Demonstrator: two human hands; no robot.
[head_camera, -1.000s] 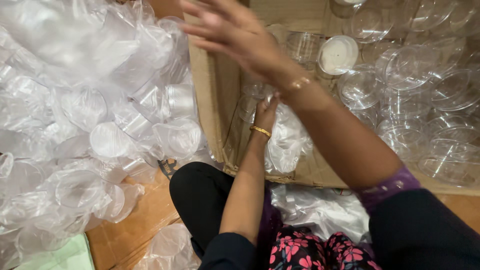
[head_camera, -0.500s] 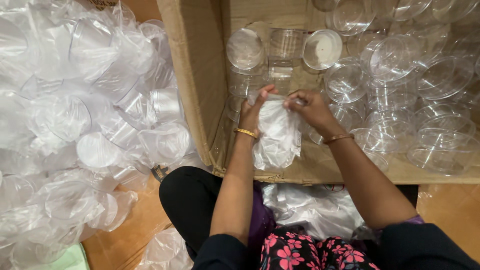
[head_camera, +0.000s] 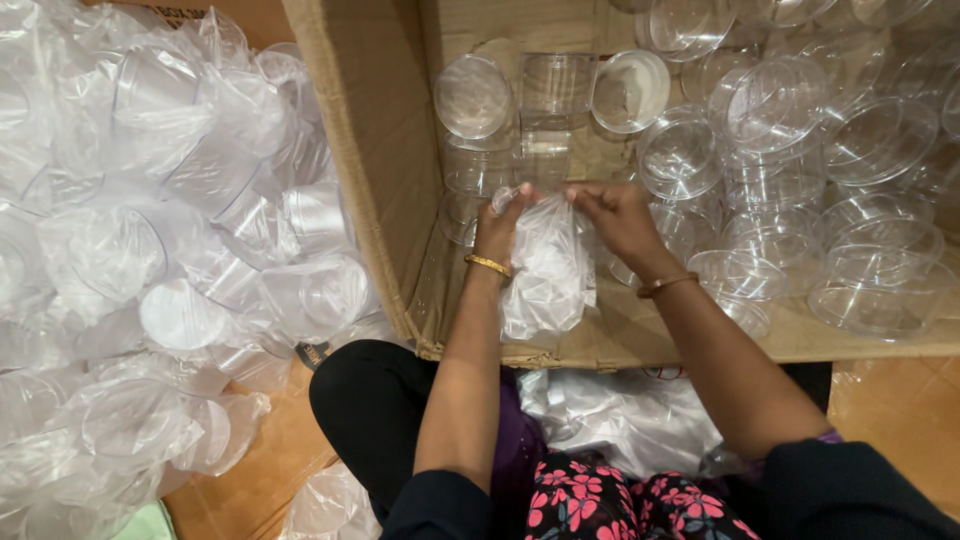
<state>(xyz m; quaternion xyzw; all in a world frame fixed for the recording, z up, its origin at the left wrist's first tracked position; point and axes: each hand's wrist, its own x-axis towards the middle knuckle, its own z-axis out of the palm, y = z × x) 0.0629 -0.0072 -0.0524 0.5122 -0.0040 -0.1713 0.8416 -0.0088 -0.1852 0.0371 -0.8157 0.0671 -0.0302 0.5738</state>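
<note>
Fingers of both hands pinch plastic bag (head_camera: 548, 268) top; it hangs lengthwise.

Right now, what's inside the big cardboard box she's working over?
Inside the cardboard box lie loose clear plastic containers and round lids. Left hand and right hand hold a thin plastic bag open above them. The bag hides the box floor beneath it.

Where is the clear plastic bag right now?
In the head view, the clear plastic bag hangs at centre between the left hand and right hand, over the cardboard box floor, beside loose clear containers.
</note>
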